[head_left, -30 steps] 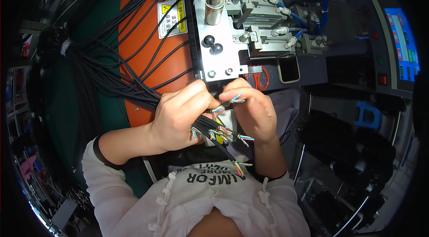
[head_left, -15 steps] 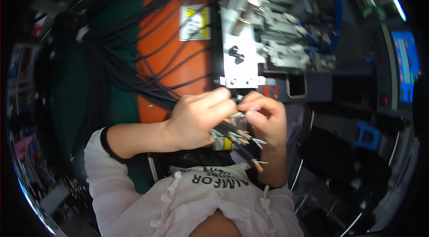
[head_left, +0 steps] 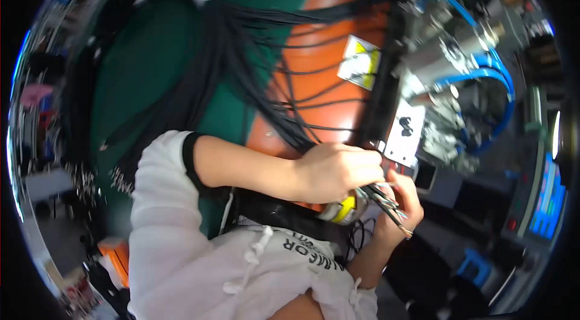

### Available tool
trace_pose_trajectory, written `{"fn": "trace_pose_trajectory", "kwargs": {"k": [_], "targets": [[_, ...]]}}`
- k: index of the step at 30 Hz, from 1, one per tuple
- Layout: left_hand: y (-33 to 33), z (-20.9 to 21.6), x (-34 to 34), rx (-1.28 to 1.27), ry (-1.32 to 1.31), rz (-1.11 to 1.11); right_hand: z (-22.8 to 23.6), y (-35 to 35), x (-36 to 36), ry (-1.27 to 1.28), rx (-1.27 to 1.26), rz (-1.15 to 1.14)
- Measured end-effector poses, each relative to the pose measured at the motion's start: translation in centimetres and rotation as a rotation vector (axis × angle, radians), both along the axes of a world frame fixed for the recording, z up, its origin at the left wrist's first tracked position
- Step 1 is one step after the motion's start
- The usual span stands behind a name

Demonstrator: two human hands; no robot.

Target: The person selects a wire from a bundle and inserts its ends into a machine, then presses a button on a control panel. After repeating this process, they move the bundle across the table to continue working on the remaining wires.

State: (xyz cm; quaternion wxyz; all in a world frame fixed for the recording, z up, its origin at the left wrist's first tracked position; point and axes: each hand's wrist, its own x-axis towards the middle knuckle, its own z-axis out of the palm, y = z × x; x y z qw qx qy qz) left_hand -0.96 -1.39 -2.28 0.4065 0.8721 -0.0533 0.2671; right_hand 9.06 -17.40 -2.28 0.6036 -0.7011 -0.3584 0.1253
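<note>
My left hand (head_left: 339, 173) is closed around a bundle of black cables (head_left: 289, 133), which runs in from the far left. Out past its fingers stick the cables' stripped ends, with thin coloured wires (head_left: 389, 204) fanned toward the near right. My right hand (head_left: 408, 202) is close against the left, fingers bent and thumb pressed in at the wires. Its fingertips appear to pinch a cable's wire ends, though blur and the left hand partly hide this. Just beyond both hands is a white metal plate (head_left: 400, 150) with black knobs.
An orange surface (head_left: 326, 118) and a green one (head_left: 142, 48) carry many more black cables. At the far right stands a metal fixture (head_left: 444, 121) with blue air hoses (head_left: 504, 87). A lit screen (head_left: 544, 196) is beyond it. A blue stool (head_left: 474, 267) stands low on the right.
The view has turned, so the bench and fixture appear farther right and tilted. Both hands stay together at the cable ends, with the left still gripping the bundle.
</note>
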Motion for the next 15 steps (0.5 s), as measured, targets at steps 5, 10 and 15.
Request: {"fn": "trace_pose_trajectory", "kwargs": {"k": [5, 10, 15], "targets": [[1.2, 1.5, -0.3, -0.079, -0.014, -0.048, 0.8, 1.2, -0.2, 0.616, 0.145, -0.095], [0.9, 1.6, 0.4, 0.032, 0.048, -0.052, 0.5, 0.7, 0.5, 0.192, 0.105, -0.015], [0.9, 1.4, 0.6, 0.156, 0.014, -0.087, 1.6, 0.1, 1.0, 0.005, 0.023, 0.062]]}}
